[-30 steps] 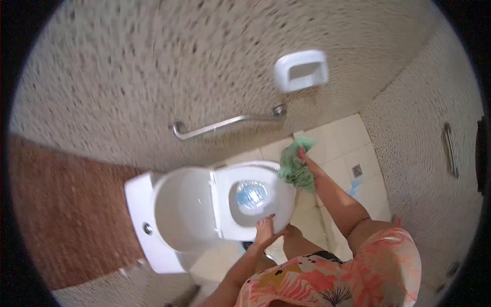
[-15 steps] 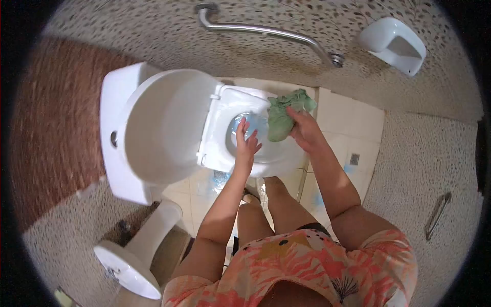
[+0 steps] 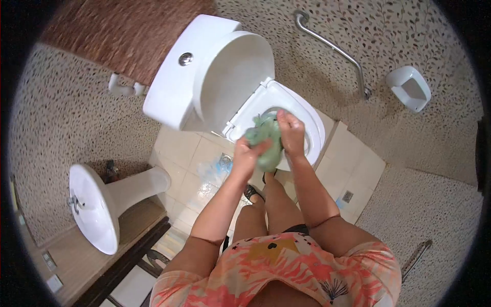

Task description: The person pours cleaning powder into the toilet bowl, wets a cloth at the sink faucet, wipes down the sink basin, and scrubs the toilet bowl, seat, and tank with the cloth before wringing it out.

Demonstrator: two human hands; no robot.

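Observation:
A crumpled green cloth [image 3: 269, 148] is held between both hands above the near part of the toilet seat [image 3: 315, 128]. My left hand [image 3: 247, 157] grips the cloth's left side, its fingers slightly blurred. On the other side, my right hand [image 3: 291, 134] has its fingers closed on the cloth's upper right edge. Behind the cloth, the toilet bowl's opening is partly hidden. The toilet lid [image 3: 238, 69] stands raised against the white tank [image 3: 176, 77].
A pedestal sink [image 3: 94, 210] stands at the left. Blue and white wet patches [image 3: 207, 176] lie on the tiled floor near my feet. A metal grab bar [image 3: 335, 46] and a white wall holder [image 3: 409, 88] are at the upper right. A floor drain [image 3: 348, 196] shows at the right.
My left hand has moved from above the bowl to the cloth and taken hold of it. The cloth is now between both hands. The view has turned, showing more of the sink.

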